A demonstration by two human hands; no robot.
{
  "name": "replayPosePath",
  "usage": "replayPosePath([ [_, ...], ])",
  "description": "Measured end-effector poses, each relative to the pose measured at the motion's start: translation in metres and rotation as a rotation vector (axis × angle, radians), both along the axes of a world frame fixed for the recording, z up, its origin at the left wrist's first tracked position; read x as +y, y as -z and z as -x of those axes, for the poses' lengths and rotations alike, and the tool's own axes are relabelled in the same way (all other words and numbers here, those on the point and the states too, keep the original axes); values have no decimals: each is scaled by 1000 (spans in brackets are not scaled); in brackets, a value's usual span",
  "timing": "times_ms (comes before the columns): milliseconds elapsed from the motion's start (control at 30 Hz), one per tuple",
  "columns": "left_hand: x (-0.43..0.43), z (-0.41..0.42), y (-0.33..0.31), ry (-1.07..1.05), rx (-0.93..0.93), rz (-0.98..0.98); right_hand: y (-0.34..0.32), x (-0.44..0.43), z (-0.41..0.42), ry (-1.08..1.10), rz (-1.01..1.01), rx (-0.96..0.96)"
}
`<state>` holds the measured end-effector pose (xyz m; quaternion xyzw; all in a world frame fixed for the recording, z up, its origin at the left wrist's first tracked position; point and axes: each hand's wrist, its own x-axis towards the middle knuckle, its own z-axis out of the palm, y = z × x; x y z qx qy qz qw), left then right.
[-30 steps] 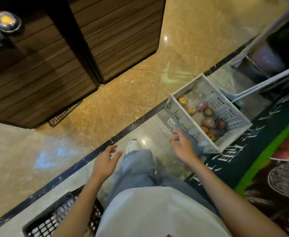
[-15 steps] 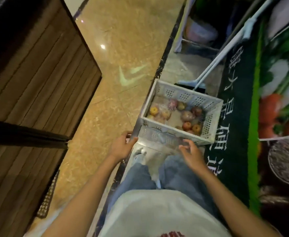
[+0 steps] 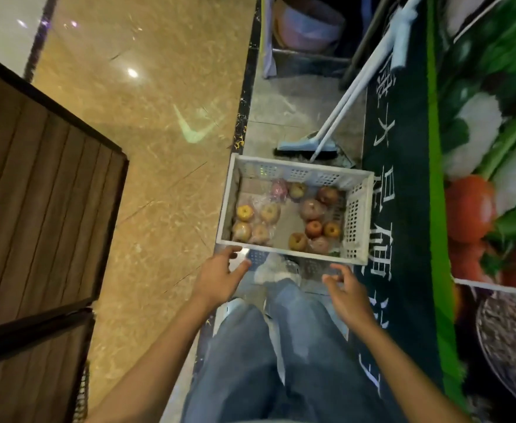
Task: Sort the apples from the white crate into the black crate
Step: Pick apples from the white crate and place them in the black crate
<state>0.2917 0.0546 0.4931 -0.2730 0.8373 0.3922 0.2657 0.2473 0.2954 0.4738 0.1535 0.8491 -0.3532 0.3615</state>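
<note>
A white perforated crate [image 3: 358, 215] stands on the floor ahead of my feet. Inside lie several apples, yellow ones [image 3: 244, 212] at the left and redder ones [image 3: 313, 228] at the right, some in thin plastic wrap. My left hand [image 3: 220, 276] reaches toward the crate's near left corner with fingers spread and holds nothing. My right hand [image 3: 346, 293] hovers just short of the near right side, fingers loosely bent and empty. The black crate is out of view.
A broom [image 3: 307, 146] with a white handle leans behind the crate. A dark banner [image 3: 403, 209] printed with vegetables covers the right. A brown slatted counter [image 3: 43, 190] stands at the left. My white shoe [image 3: 273, 270] sits against the crate's near side.
The view swung right and away from the black crate, so the white crate now sits straight ahead. Both hands have come forward toward its near side.
</note>
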Motion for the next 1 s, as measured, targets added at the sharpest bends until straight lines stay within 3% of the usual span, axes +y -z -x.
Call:
replayPosePath([
  [267, 15, 124, 132, 115, 3, 104, 141, -3, 115, -82, -58, 0],
  [733, 13, 301, 504, 362, -4, 286, 526, -63, 267, -119, -174, 182],
  [1000, 19, 330, 597, 380, -134, 190, 585, -70, 291, -271, -347, 215],
])
